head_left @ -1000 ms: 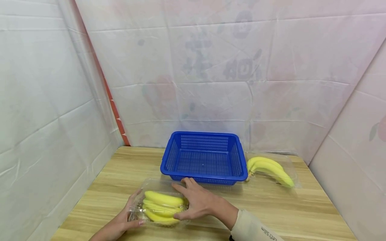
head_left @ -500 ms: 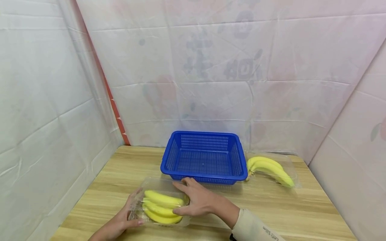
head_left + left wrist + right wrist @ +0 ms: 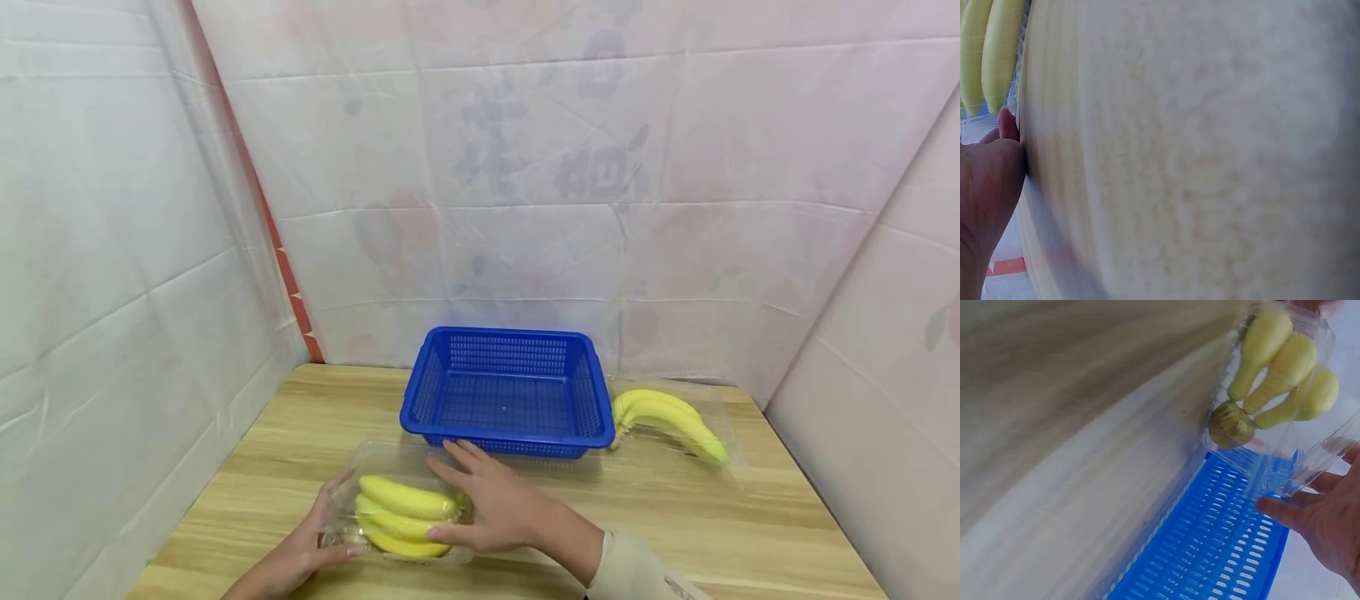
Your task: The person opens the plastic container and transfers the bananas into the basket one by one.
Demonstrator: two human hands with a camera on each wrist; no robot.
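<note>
Near the table's front edge, left hand [image 3: 300,554] and right hand [image 3: 495,504] clasp the clear banana pack [image 3: 401,517] from both ends, fingers curled on its rim to steady it. Blue basket [image 3: 510,392] sits just behind; second banana pack [image 3: 671,417] far right.

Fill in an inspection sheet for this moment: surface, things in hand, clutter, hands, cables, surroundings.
Surface: wooden table, light grain, bare at the right front.
Things in hand: clear pack of bananas lying on the table just in front of the blue basket; the basket holds nothing.
Clutter: a second banana pack right of the basket, close to its side.
Hands: left hand holds the pack's left end, thumb over its near edge; right hand grips its right end, fingers spread over the top.
Cables: nothing seen.
Surroundings: white sheeting with faint prints on three sides; a red strip at the left corner.
</note>
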